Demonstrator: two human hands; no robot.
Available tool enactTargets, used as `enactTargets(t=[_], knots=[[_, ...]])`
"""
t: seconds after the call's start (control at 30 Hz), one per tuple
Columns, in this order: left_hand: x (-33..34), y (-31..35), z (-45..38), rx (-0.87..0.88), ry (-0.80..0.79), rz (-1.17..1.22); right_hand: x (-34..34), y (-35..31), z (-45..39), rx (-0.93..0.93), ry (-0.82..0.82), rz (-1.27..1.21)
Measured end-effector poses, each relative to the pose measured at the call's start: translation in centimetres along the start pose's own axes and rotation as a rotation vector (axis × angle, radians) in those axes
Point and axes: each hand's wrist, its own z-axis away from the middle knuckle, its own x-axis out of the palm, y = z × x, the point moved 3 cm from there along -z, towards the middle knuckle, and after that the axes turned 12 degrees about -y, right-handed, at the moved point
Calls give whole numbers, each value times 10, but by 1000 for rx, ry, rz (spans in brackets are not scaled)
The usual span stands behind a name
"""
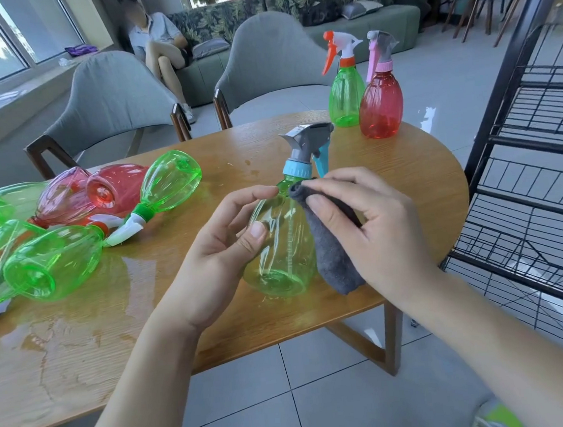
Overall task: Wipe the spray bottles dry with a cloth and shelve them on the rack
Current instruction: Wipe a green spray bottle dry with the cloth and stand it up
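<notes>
My left hand [223, 250] grips a green spray bottle [281, 247] with a blue collar and grey trigger head, holding it above the table's front edge. My right hand [367, 225] pinches a grey cloth [333, 253] and presses it against the bottle's right side near the neck. A green bottle [346, 98] with an orange trigger and a red bottle [381, 107] with a pink collar stand upright at the table's far right. Several green and red bottles [69, 233] lie on their sides at the left. The black wire rack [537, 168] stands to the right.
The wooden table [112, 333] has water puddles on its left and front parts. Two grey chairs [115, 105] stand behind it. A person sits on a sofa in the background. Tiled floor lies between the table and the rack.
</notes>
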Motion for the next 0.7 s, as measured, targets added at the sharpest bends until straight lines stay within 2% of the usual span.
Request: enactTargets(t=[0.2,0.47,0.7], knots=[[0,-4,1,2,83,-72,9,-1,18,-41,-5,2],[3,1,0,-36,68,-107,5,-3,11,-17,8,-25],[6,-2,2,18,182,-132,13,-3,27,-107,-32,25]])
